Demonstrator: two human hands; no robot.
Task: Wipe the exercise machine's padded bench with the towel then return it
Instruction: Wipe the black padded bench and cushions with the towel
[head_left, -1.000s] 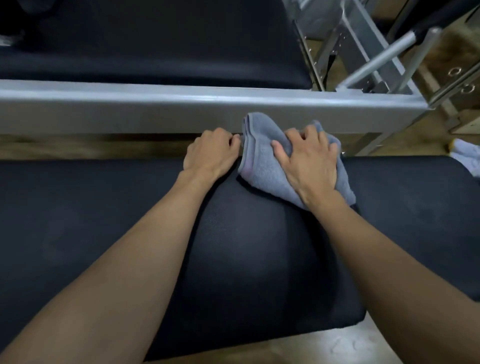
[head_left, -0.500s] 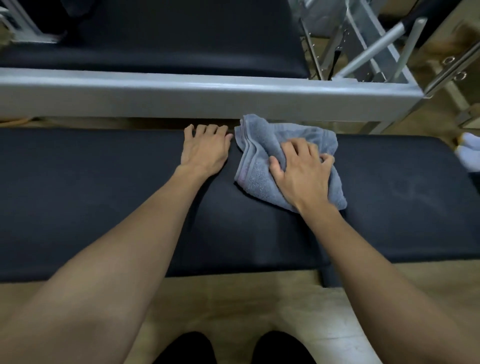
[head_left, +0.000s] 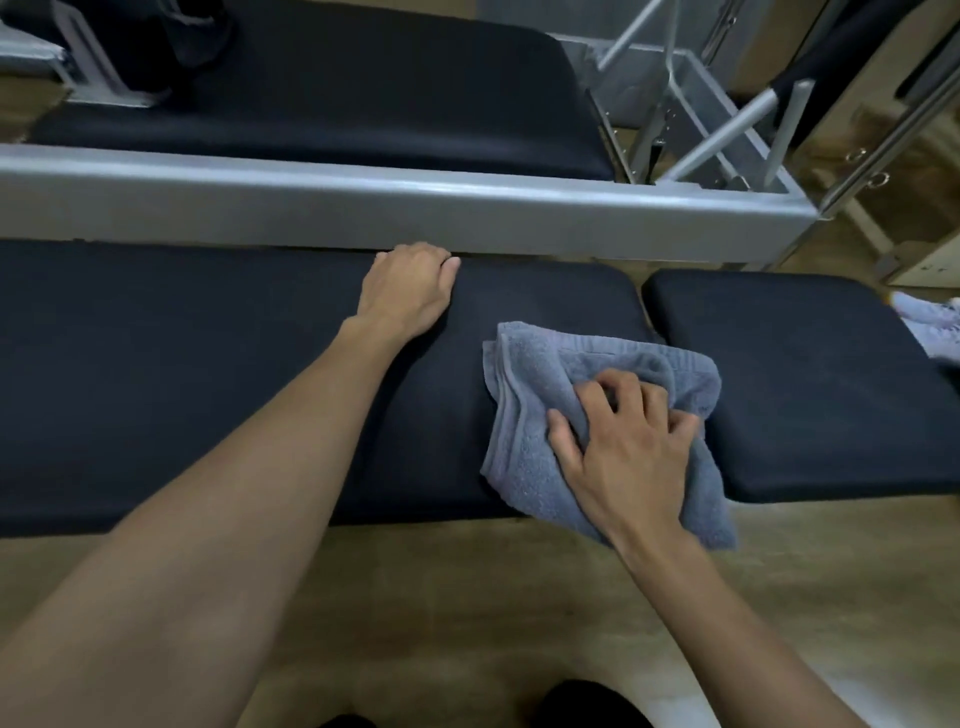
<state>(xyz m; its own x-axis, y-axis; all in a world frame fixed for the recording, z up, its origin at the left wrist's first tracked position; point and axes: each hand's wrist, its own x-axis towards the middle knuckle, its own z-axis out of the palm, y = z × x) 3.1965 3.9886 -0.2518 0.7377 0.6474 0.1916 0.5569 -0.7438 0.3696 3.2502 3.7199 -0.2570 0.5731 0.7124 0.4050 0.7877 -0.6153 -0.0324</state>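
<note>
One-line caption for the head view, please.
Right hand presses a grey towel onto the black bench; left hand braces at its far edge.

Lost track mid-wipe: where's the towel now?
In the head view the towel lies right of centre on the padded bench, under the right hand, near the pad's right end.

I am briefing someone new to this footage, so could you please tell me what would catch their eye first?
The crumpled grey-blue terry towel stands out against the long black padded bench, bunched under the right hand near the bench's front edge. The left hand rests on the bench's far edge, beside the grey metal frame rail.
</note>
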